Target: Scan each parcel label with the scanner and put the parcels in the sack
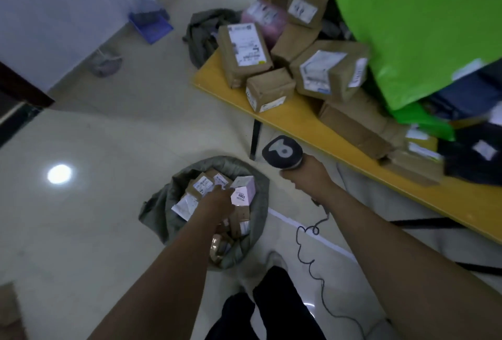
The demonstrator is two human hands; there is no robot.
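Right grip (304, 174) clasps the scanner (282, 152). Left grip (217, 199) reaches into the sack (165, 198), hold unclear (blurred). Small box (243, 190) looks light and rigid; take it by opposite faces.

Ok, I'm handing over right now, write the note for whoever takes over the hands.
Left hand: over the sack, fingers at a pink parcel; grip unclear.
Right hand: grips the scanner, cable hanging.
Done: several labelled parcels lie in the sack.
To do: brown boxes and green bags piled on the yellow table, to scan and sack.
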